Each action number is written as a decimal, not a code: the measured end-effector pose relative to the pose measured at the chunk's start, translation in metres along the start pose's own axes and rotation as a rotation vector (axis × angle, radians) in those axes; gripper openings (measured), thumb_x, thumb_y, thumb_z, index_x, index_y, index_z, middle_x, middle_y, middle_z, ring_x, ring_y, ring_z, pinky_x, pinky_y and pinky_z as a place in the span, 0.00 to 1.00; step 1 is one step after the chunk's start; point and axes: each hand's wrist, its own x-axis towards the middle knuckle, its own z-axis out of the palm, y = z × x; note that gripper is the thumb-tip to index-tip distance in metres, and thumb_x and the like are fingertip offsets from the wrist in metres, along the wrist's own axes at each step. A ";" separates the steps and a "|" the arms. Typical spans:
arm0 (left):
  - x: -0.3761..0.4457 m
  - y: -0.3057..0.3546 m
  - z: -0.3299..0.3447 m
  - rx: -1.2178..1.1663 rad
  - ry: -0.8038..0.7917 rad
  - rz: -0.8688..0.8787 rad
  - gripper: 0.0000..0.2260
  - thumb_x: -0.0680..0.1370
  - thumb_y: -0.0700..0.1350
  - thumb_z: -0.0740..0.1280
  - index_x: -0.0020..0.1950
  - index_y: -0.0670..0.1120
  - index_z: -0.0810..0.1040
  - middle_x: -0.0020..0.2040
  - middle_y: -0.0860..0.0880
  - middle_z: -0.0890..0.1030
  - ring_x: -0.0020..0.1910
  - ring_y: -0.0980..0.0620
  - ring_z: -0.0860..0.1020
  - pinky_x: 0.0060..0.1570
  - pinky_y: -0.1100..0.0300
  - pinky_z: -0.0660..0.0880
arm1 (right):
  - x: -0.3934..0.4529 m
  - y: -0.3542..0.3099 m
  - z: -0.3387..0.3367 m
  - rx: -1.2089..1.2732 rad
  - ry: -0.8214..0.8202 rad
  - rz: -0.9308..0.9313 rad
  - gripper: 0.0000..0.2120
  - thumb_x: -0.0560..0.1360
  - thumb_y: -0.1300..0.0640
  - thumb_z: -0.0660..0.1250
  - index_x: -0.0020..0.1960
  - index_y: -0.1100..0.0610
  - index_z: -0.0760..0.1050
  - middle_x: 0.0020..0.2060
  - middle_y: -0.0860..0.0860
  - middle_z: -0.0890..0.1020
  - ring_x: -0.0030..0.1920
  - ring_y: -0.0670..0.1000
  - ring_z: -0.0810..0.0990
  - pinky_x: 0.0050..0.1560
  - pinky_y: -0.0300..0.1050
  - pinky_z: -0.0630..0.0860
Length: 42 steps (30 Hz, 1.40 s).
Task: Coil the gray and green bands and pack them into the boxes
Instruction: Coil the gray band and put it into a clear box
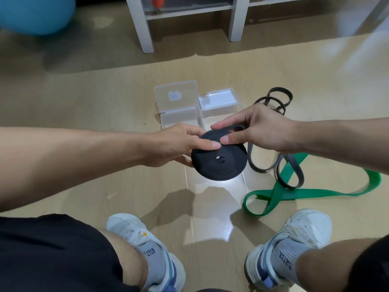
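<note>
Both hands hold a tightly wound dark coil (219, 160) above the wooden floor (88, 186): the left hand (179, 144) grips its left edge, thumb on top, and the right hand (256, 129) pinches its far rim. Just beyond stand two clear boxes (179, 118), lids up. To the right, a loose gray band (280, 165) overlaps the green band (311, 192). Two shoes (134, 232) frame the near floor; a white shelf leg (145, 26) and blue ball (35, 13) stand far off.
</note>
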 end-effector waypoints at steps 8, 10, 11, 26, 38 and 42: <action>0.003 0.000 -0.005 0.076 0.030 0.052 0.06 0.74 0.42 0.77 0.48 0.41 0.85 0.39 0.49 0.86 0.41 0.54 0.83 0.43 0.62 0.80 | -0.003 0.003 0.004 -0.119 -0.060 -0.071 0.15 0.72 0.57 0.77 0.57 0.45 0.84 0.47 0.41 0.88 0.53 0.41 0.85 0.59 0.37 0.79; 0.003 -0.001 -0.009 0.033 0.016 0.018 0.05 0.75 0.42 0.76 0.49 0.42 0.84 0.43 0.47 0.87 0.44 0.52 0.84 0.49 0.58 0.81 | 0.000 0.005 0.000 -0.029 -0.024 -0.071 0.13 0.72 0.59 0.77 0.55 0.48 0.85 0.46 0.46 0.88 0.52 0.44 0.86 0.55 0.36 0.81; 0.003 -0.001 -0.010 0.011 0.004 0.012 0.03 0.76 0.42 0.75 0.47 0.44 0.84 0.43 0.48 0.87 0.44 0.52 0.84 0.50 0.56 0.81 | 0.001 0.006 -0.003 0.029 -0.008 -0.062 0.12 0.72 0.60 0.77 0.55 0.50 0.86 0.45 0.47 0.89 0.51 0.46 0.86 0.52 0.36 0.82; 0.011 -0.012 -0.020 -0.210 0.066 -0.078 0.08 0.78 0.46 0.73 0.55 0.45 0.84 0.50 0.48 0.87 0.47 0.51 0.84 0.50 0.55 0.81 | -0.001 0.014 0.000 -0.308 0.002 -0.083 0.35 0.67 0.49 0.81 0.71 0.44 0.75 0.62 0.39 0.81 0.54 0.43 0.83 0.58 0.41 0.80; 0.017 -0.002 -0.025 -0.297 0.191 -0.086 0.10 0.78 0.46 0.73 0.58 0.44 0.84 0.51 0.47 0.87 0.46 0.51 0.84 0.46 0.58 0.80 | 0.017 0.017 0.021 -0.457 0.035 -0.097 0.55 0.60 0.53 0.86 0.79 0.44 0.59 0.71 0.46 0.68 0.61 0.45 0.73 0.65 0.40 0.71; 0.019 -0.002 -0.036 -0.324 0.244 -0.106 0.15 0.78 0.45 0.74 0.62 0.41 0.83 0.56 0.44 0.87 0.47 0.50 0.85 0.44 0.57 0.82 | 0.032 0.008 0.017 -0.189 -0.026 0.033 0.51 0.60 0.61 0.86 0.73 0.37 0.65 0.60 0.48 0.77 0.55 0.50 0.83 0.61 0.47 0.80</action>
